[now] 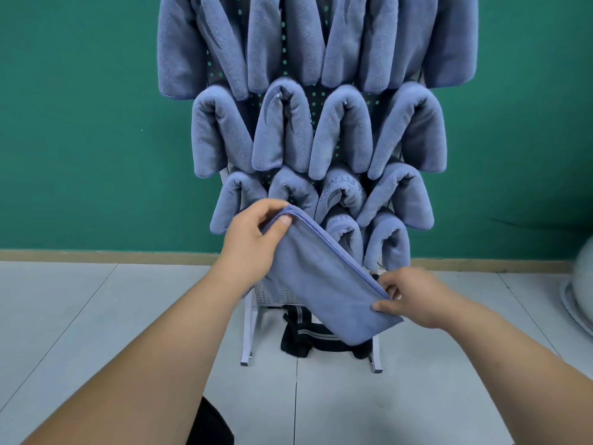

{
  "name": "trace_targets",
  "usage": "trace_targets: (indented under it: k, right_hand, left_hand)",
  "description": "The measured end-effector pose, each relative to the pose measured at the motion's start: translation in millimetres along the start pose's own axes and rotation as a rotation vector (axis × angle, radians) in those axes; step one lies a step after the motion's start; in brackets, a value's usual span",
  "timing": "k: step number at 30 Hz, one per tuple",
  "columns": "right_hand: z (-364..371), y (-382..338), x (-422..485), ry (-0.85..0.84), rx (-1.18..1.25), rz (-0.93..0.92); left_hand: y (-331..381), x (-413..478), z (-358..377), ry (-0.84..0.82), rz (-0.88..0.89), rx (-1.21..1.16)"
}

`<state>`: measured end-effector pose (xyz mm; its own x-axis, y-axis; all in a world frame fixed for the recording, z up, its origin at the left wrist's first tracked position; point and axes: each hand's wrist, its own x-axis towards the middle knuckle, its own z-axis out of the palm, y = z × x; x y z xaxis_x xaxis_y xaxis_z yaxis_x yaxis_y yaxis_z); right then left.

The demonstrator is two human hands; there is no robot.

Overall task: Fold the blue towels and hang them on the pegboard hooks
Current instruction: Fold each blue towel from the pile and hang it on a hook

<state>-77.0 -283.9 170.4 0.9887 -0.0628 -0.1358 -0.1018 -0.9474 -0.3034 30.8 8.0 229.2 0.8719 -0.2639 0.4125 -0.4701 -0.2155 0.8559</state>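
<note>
1. Two bare forearms reach in from the near edge. The left hand (253,239) pinches the upper left corner of a folded blue microfibre towel (324,277), thumb on the near face and fingers curled behind.
2. The right hand (414,297) grips the lower right end of the same towel, thumb and fingertips closed over its stitched edge.
3. The folded towel is a long flat rectangle, held in the air and slanting from upper left down to lower right. Its layered, hemmed edges run along the upper right side; the near face is smooth and uncreased.
4. Behind and below the towel, a dark fabric item with pale stripes (305,335) lies on the light grey tiled floor (96,316), between the white metal legs (248,332) of the stand.
5. Farther back stands a perforated pegboard (293,59), nearly covered by hung blue towels (279,126) draped over hooks in rows; each forms an inverted U. One in the lower rows shows embossed lettering.
6. A green wall (80,123) with a tan skirting strip closes the scene; a blurred white object (577,300) sits at far right.
</note>
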Motion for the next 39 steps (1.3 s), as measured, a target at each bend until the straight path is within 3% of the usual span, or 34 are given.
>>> trace_targets:
  k: [6, 11, 15, 23, 26, 30, 39]
  right_hand:
    - [-26, 10, -10, 0.01, 0.304, 0.018]
    - [-50, 16, -20, 0.263, 0.7, 0.025]
    - [-58, 16, -21, 0.421, 0.978, 0.037]
    - [-53, -2, -18, 0.734, 0.896, 0.14]
    - [-47, 2, -16, 0.721, 0.907, 0.26]
    - [-37, 15, -12, 0.572, 1.046, 0.347]
    - [-40, 15, -15, 0.526, 0.96, 0.202]
  left_hand:
    - [-5, 4, -3, 0.12, -0.203, -0.111]
    - [-10, 9, -5, 0.189, -0.309, -0.097]
    - [-7, 8, -2, 0.206, -0.294, -0.099]
    - [0, 4, 15, 0.285, -0.337, -0.207]
    - [-11, 5, 16, 0.261, -0.483, -0.113]
    - [-27, 3, 15, 0.126, -0.64, -0.021]
    - [-33, 2, 12, 0.126, -0.493, 0.032]
